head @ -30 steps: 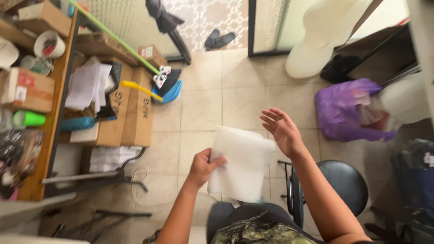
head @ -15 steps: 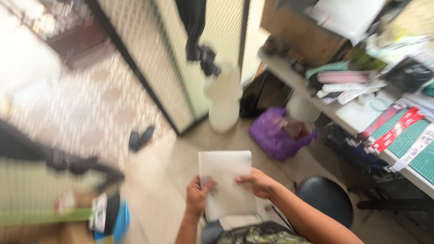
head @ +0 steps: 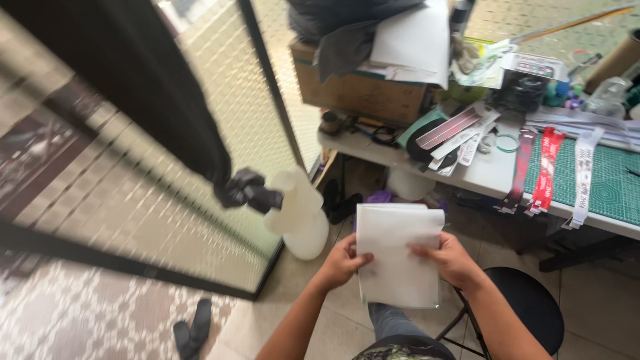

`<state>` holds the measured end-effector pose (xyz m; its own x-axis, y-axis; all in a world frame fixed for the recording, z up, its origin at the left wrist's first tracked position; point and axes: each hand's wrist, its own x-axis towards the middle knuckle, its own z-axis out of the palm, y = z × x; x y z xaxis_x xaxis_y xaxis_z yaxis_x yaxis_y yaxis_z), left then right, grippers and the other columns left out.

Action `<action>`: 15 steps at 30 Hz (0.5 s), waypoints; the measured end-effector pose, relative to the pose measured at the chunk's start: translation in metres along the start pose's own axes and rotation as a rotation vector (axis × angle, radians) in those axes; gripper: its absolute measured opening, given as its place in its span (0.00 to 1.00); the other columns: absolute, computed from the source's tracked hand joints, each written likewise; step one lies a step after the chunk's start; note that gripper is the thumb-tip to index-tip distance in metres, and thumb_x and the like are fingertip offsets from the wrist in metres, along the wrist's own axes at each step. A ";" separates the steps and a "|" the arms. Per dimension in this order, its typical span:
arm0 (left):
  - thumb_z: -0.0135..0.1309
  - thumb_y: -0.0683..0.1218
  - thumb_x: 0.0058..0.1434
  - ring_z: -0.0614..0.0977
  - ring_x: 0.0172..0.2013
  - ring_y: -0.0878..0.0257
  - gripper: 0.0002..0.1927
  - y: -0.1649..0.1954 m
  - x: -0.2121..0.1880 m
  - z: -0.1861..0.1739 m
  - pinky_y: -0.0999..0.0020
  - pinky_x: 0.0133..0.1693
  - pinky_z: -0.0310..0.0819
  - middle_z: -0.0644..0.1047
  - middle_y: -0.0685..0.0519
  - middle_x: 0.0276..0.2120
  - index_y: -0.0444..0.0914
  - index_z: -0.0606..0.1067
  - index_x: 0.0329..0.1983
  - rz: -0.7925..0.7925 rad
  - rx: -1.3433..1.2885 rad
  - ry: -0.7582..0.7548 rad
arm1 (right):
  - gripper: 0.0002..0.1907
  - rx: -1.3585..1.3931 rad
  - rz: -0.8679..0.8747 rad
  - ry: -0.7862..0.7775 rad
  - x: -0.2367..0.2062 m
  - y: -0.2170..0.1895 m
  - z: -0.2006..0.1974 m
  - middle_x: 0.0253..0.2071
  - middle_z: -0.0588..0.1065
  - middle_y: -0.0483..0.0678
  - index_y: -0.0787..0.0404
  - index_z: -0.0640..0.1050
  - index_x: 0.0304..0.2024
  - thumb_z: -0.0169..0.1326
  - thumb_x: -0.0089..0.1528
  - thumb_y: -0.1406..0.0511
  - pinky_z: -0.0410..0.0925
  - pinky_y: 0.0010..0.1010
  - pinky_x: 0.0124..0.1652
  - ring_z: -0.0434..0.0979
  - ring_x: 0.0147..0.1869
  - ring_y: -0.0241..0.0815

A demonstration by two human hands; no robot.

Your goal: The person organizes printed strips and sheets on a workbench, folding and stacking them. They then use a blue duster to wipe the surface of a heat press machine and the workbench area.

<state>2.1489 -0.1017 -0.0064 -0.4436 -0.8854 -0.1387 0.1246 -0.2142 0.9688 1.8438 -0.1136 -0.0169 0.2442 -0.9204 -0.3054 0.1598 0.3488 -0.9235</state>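
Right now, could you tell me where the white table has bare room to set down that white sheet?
The green cutting mat is mostly bare right of the ribbons. The white table has a small free strip near its front edge. Farther back it is crowded by the cardboard box and clutter. Both the left hand and right hand hold the white sheet.

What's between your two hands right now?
In the head view, only the white sheet lies between them: the left hand grips its left edge, the right hand its right side, thumb across the front. Nothing else sits in the gap.
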 end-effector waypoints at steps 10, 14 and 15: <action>0.57 0.33 0.63 0.83 0.43 0.63 0.11 0.100 0.267 -0.118 0.67 0.47 0.80 0.82 0.49 0.44 0.32 0.80 0.49 0.355 -0.165 -0.090 | 0.19 0.388 -0.171 0.001 0.193 -0.108 -0.071 0.50 0.79 0.48 0.63 0.74 0.58 0.54 0.64 0.68 0.70 0.32 0.47 0.77 0.49 0.38; 0.46 0.35 0.64 0.83 0.34 0.63 0.10 0.189 0.332 -0.184 0.63 0.31 0.80 0.77 0.53 0.36 0.39 0.74 0.44 0.169 0.072 0.085 | 0.18 0.304 -0.110 0.012 0.265 -0.135 -0.078 0.50 0.79 0.48 0.62 0.74 0.58 0.53 0.65 0.66 0.68 0.31 0.46 0.78 0.50 0.40; 0.44 0.34 0.63 0.83 0.31 0.61 0.11 0.213 0.352 -0.200 0.60 0.27 0.79 0.77 0.52 0.34 0.40 0.73 0.43 0.102 0.122 0.088 | 0.18 0.305 -0.108 -0.012 0.279 -0.136 -0.076 0.51 0.79 0.49 0.62 0.74 0.58 0.53 0.65 0.66 0.68 0.30 0.46 0.78 0.50 0.40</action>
<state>2.1970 -0.5414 0.1096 -0.3541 -0.9338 -0.0510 0.0536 -0.0747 0.9958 1.8179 -0.4316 0.0058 0.2210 -0.9535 -0.2048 0.4647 0.2876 -0.8375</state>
